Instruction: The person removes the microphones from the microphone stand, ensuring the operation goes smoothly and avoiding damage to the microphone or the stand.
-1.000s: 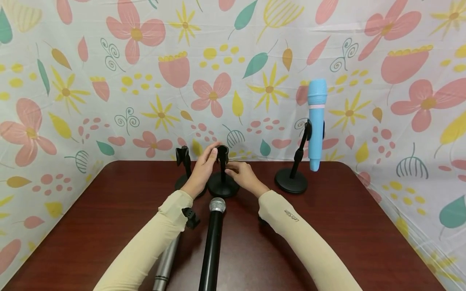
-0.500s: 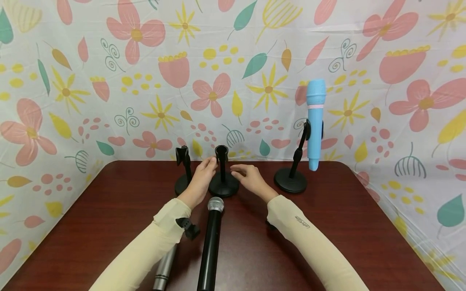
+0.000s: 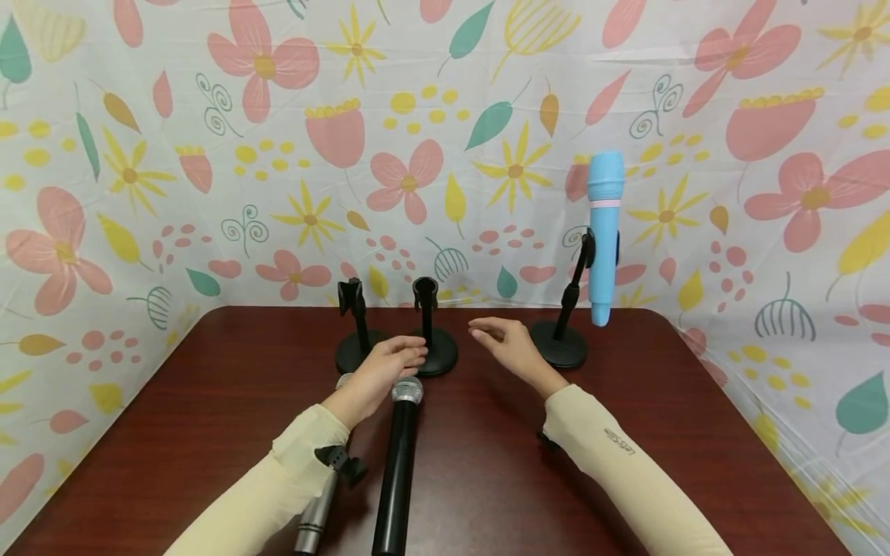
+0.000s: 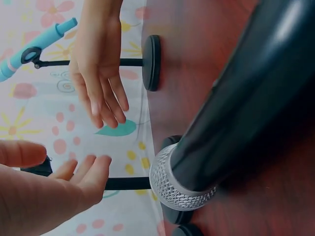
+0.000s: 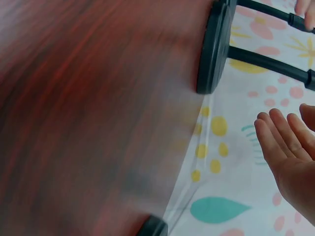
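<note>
My left hand [image 3: 382, 374] hovers above the silver mesh head of a black microphone [image 3: 396, 479], its fingers fairly straight and holding nothing. Beneath the left forearm lies a grey microphone [image 3: 318, 513], partly hidden by the wrist. Just beyond the left fingers stands a black desktop microphone stand [image 3: 427, 309] with an unfilled clip; the hand covers part of its base. My right hand [image 3: 513, 351] is in the air between that stand and the right-hand stand [image 3: 568, 305], touching neither. In the left wrist view, the black microphone [image 4: 231, 98] looms close, with the right hand [image 4: 98, 69] beyond.
A light blue microphone [image 3: 605, 239] sits nearly upright in the right-hand stand's clip. Another black stand [image 3: 353, 316] with an unfilled clip stands at the back left. All are on a dark red-brown table [image 3: 174, 432], backed by a flower-patterned cloth [image 3: 445, 154].
Both hands have come away from the middle stand. The left moved down toward the black microphone's head; the right drew back to the right. The stand stays in place.
</note>
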The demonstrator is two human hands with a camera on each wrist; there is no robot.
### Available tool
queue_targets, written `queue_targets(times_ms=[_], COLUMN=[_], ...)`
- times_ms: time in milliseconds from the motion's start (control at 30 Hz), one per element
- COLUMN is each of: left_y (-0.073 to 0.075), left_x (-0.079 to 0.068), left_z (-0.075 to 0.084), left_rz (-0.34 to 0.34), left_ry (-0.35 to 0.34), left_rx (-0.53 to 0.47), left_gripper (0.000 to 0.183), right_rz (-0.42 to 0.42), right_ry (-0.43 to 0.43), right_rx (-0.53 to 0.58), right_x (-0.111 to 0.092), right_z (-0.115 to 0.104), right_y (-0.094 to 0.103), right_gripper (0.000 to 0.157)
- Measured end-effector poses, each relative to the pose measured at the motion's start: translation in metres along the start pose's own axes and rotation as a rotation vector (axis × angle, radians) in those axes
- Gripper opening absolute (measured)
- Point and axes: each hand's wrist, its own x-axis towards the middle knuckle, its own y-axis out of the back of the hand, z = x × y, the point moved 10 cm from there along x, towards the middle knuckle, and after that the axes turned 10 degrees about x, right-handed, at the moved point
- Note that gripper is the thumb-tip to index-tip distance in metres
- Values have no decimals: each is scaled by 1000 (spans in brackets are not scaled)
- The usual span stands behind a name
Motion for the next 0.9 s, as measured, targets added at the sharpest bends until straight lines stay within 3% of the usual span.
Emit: queue_targets(times_ms=[167,300,433,533,900], left_y=[-3,-4,-3,-3,-9], left_x=[-7,-12,-14,-15,-13], left_z=[-4,-6,-8,-8,-8], left_rz=[-49,-90,-116,-119,-152], left_ry=[-17,-27,-40,-52,-81], left_rx=[32,66,75,76,82], left_gripper=[34,34,34,33,32], right_rz=[-4,-9,17,61,326], right_ry=[10,-37,-53,-55,-20], right_rx=[36,69,104,124,178], right_x=[-14,-26,-32,-34,-50], right_z=[-3,-13,3,23,49], right_y=[19,34,53,71,137], right_gripper=[30,31,32,33,31])
